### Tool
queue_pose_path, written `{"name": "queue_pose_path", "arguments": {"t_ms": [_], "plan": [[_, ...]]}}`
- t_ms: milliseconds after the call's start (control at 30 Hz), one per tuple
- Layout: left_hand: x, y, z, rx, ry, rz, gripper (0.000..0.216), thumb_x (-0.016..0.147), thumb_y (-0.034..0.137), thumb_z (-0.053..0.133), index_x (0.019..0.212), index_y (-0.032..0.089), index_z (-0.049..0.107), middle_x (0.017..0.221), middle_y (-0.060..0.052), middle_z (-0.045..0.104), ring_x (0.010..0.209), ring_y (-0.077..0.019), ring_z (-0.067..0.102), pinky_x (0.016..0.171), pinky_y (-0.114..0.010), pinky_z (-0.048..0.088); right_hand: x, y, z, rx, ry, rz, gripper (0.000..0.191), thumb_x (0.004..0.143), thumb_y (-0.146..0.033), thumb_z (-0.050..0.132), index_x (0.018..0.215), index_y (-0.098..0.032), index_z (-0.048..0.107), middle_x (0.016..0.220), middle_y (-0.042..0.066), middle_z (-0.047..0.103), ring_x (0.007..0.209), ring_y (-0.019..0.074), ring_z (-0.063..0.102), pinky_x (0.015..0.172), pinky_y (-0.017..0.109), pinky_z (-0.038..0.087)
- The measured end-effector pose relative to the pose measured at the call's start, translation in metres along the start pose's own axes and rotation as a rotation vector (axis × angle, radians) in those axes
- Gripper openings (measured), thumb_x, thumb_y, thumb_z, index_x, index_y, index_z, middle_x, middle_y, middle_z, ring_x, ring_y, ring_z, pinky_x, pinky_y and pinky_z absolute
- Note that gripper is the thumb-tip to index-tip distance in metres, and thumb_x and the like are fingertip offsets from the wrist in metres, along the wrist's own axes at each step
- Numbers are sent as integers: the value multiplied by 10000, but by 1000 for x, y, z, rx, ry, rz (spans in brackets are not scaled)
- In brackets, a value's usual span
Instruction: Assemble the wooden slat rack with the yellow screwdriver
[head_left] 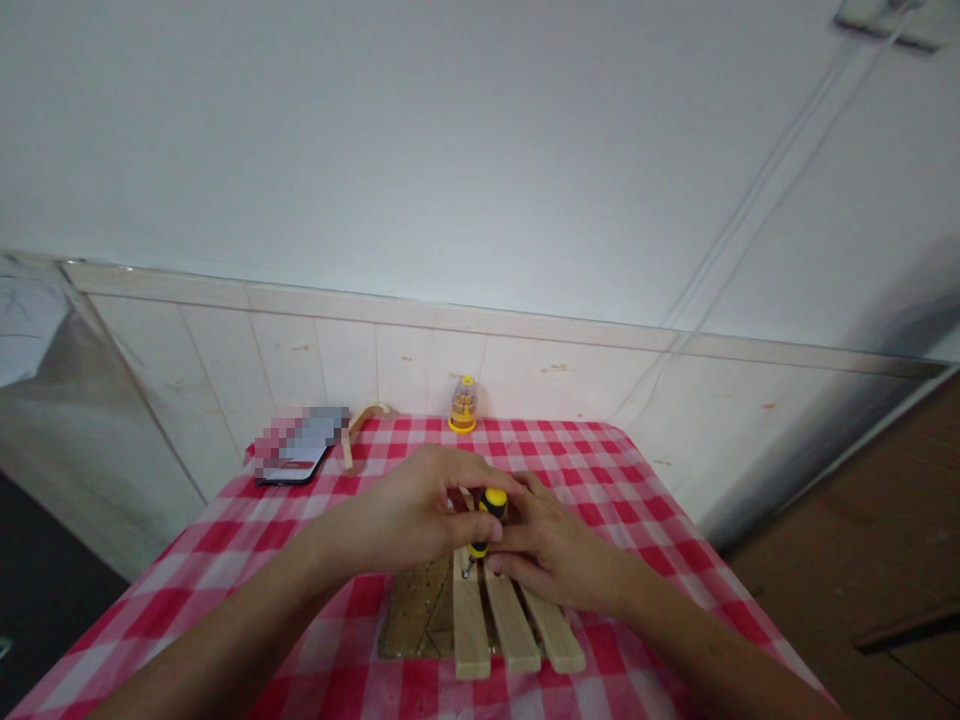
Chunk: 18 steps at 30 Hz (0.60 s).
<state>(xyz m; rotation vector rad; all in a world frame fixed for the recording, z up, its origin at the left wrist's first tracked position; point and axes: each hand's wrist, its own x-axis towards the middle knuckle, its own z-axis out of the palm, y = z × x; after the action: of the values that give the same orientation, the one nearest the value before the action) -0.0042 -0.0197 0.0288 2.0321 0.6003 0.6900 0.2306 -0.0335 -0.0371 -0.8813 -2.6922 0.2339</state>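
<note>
A small wooden slatted piece point(480, 620) lies on the red-and-white checked tablecloth point(247, 540), its light slats pointing toward me. A yellow-and-black screwdriver point(486, 525) stands nearly upright with its tip on the leftmost slat. My left hand point(409, 515) is closed around the screwdriver's top, fingers pinched on the handle. My right hand point(547, 545) curls against the handle from the right and rests on the slats, which its fingers partly hide.
A dark phone point(296, 455) lies at the table's back left, beside a beige strap point(360, 425). A yellow screwdriver-bit holder point(463, 405) stands at the back edge against the white panelled wall. Brown floor shows to the right.
</note>
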Motion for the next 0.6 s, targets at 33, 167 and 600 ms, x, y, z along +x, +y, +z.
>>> {"name": "queue_pose_path", "arguments": {"t_ms": [33,167,600], "plan": [[0,1,-1,10,-12,2,389,855,126,685,1193,289,788,1092,-26,822,911,-169,739,796,-249,570,0,0,0,6,5,-7,196,1025,-339,603,1096,-245,760,1316,102,608,1243,299,480,1061,493,431],[-1,1,0,15,-56,11,403,879,149,653,1249,268,759,1196,-57,798,1006,-200,739,841,-282,578,0,0,0,29,16,-16,167,1020,-315,613,1045,-250,765,1262,82,644,1257,292,485,1080,492,414],[6,-15,2,191,346,-55,315,833,184,673,1135,215,757,983,-13,808,733,-133,697,670,-228,552,-2,-1,-1,11,-14,47,283,1025,-337,607,1281,-327,727,1592,94,371,1376,317,400,1129,543,400]]}}
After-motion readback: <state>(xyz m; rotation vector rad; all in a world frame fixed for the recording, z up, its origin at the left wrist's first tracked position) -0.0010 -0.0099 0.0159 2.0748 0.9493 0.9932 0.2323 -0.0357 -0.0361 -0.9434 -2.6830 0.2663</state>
